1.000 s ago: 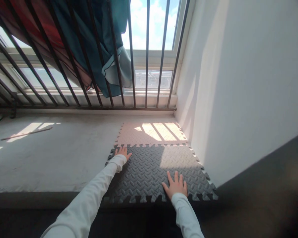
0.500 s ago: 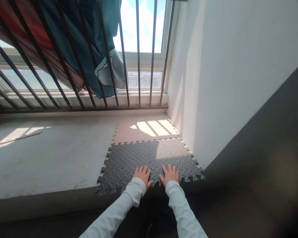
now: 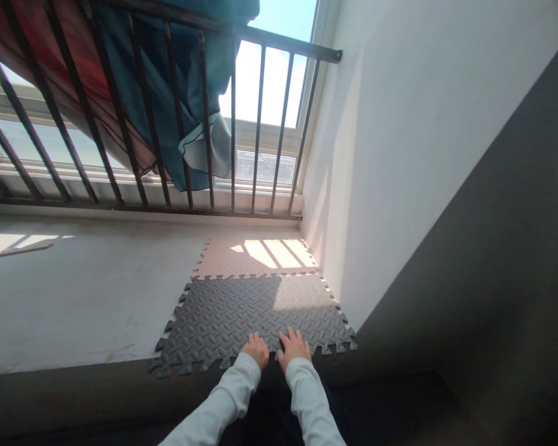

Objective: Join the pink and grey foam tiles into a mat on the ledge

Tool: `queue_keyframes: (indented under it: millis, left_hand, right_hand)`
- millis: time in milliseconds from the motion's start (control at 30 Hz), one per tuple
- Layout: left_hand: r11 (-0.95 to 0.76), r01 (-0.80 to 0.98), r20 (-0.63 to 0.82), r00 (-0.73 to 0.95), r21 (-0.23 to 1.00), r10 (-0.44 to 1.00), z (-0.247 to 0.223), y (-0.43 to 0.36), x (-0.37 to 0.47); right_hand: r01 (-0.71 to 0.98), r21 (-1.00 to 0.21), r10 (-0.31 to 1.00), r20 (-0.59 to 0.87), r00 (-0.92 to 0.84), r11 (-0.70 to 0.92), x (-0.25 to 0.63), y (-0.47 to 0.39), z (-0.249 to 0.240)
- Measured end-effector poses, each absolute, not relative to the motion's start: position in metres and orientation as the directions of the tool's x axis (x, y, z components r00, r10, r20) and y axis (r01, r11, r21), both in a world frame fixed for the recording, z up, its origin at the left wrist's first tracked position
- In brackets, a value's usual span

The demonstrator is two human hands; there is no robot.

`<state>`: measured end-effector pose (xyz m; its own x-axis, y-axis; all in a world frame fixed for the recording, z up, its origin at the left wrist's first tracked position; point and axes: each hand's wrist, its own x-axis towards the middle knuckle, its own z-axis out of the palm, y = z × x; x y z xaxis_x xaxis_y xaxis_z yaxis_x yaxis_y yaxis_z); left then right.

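Note:
A dark grey interlocking foam mat (image 3: pixel 232 310) with a raised tread pattern lies on the ledge, its toothed near edge reaching over the front. Behind it, a pinkish foam mat (image 3: pixel 227 257) meets it edge to edge. My left hand (image 3: pixel 256 350) is at the near edge of the dark mat, fingers bunched and bent over it, the thumb hidden. Just to its right, my right hand (image 3: pixel 294 348) rests on the same edge with its fingers spread.
A pale ledge (image 3: pixel 88 297) extends left, with a thin stick (image 3: pixel 21 251) on it. Dark metal railings (image 3: pixel 260 124) stand at the back before the window, and a blue and red cloth (image 3: pixel 167 93) hangs behind them. A white wall (image 3: pixel 390 124) borders the mats' right side.
My hands have come closer together and nearer the mat's front edge. The left fingers were spread and are now bunched. The view has shifted, showing the railing's top bar.

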<state>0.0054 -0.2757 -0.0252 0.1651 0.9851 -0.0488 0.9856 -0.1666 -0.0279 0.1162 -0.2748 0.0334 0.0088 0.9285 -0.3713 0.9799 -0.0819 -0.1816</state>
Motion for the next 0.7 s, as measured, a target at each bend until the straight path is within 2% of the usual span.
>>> queue_keyframes:
  millis: [67, 133, 333, 500, 600, 700]
  left_hand:
    - [-0.229, 0.973, -0.188, 0.227, 0.016, 0.956, -0.01, -0.273, -0.004]
    - [-0.289, 0.956, -0.253, 0.294, 0.058, 0.922, 0.004, -0.273, -0.013]
    - [-0.317, 0.944, -0.248, 0.33, 0.09, 0.911, 0.024, -0.277, -0.024]
    - [-0.332, 0.94, -0.261, 0.34, 0.077, 0.903, 0.013, -0.278, -0.023]
    - [-0.32, 0.946, -0.198, 0.323, 0.048, 0.926, -0.013, -0.284, -0.019]
    - [-0.254, 0.967, -0.028, 0.254, 0.015, 0.967, -0.044, -0.292, -0.012]
  right_hand:
    - [0.981, -0.177, 0.932, -0.363, 0.005, -0.074, 0.118, -0.275, 0.032]
    - [0.982, -0.174, 0.932, -0.361, 0.003, -0.071, 0.119, -0.275, 0.032]
    - [0.979, -0.189, 0.93, -0.367, -0.003, -0.072, 0.119, -0.277, 0.037]
    - [0.982, -0.181, 0.924, -0.383, -0.013, -0.061, 0.118, -0.277, 0.04]
    - [0.985, -0.165, 0.92, -0.393, -0.01, -0.06, 0.117, -0.278, 0.04]
    - [0.989, -0.137, 0.921, -0.389, -0.001, -0.056, 0.113, -0.281, 0.038]
